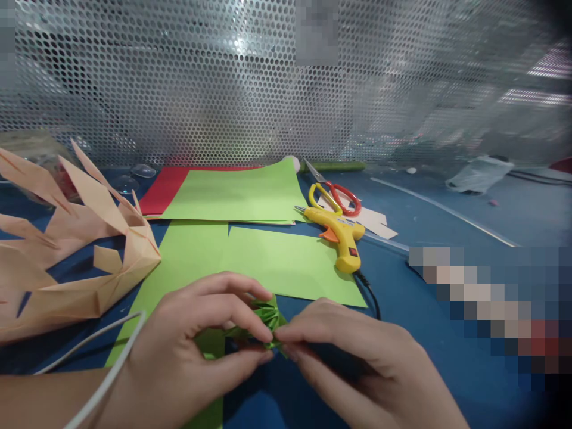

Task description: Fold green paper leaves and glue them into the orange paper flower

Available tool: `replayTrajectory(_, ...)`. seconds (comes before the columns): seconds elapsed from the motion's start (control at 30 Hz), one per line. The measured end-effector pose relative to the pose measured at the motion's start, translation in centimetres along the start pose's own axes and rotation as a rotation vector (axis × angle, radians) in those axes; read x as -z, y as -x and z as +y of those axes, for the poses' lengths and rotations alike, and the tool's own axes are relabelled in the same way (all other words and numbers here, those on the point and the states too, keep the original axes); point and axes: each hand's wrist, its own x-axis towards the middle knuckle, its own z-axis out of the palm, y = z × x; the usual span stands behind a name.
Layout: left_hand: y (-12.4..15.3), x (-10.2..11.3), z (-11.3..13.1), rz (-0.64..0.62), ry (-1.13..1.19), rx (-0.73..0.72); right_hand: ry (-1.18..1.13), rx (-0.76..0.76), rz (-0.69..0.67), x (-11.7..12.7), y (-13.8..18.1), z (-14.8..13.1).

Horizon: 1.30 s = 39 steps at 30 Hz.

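Observation:
A small piece of folded, crinkled green paper is pinched between my two hands, low in the middle of the view. My left hand grips it from the left, thumb and fingers closed on it. From the right, my right hand pinches its edge between thumb and forefinger. Part of the paper is hidden behind my fingers. Light green paper sheets lie on the blue table just beyond my hands. A white cord passes over my left wrist.
A yellow glue gun lies right of centre, its black cord trailing toward me. Behind it are scissors with red and yellow handles. A folded peach paper shape stands at left. Stacked green and red sheets lie before a perforated metal panel.

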Motion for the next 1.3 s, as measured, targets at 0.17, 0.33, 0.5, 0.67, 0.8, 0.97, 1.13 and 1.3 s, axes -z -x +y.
replayTrajectory(0.17, -0.1, -0.1, 0.0, -0.035, 0.016, 0.024, 0.060, 0.041, -0.004, 0.1, 0.1, 0.1)
replayTrajectory(0.33, -0.2, -0.1, 0.3, -0.030, 0.051, 0.050, 0.097, 0.058, -0.013, 0.1, 0.0, -0.2)
replayTrajectory(0.5, 0.4, -0.2, 0.2, -0.010, 0.061, 0.096, 0.137, 0.083, 0.000, 0.2, -0.1, -0.3)
replayTrajectory(0.67, 1.3, -0.4, -0.2, 0.021, 0.052, 0.085, 0.160, 0.118, 0.018, 0.3, -0.2, -0.3)
replayTrajectory(0.8, 1.3, 0.2, -0.4, -0.056, -0.050, -0.001, 0.188, 0.168, 0.012, 0.3, -0.4, -0.3)
replayTrajectory(0.97, 1.2, 0.5, -0.5, -0.046, -0.133, -0.143, 0.229, 0.265, 0.044, 0.2, -0.2, -0.2)
replayTrajectory(1.13, 1.4, 0.5, -0.5, -0.092, -0.196, -0.224, 0.516, 0.285, 0.085, 0.0, 0.1, -0.2)
replayTrajectory(1.3, 1.4, 1.1, -0.2, -0.123, -0.344, -0.398, 0.643, 0.330, 0.111, -0.2, 0.3, -0.2)
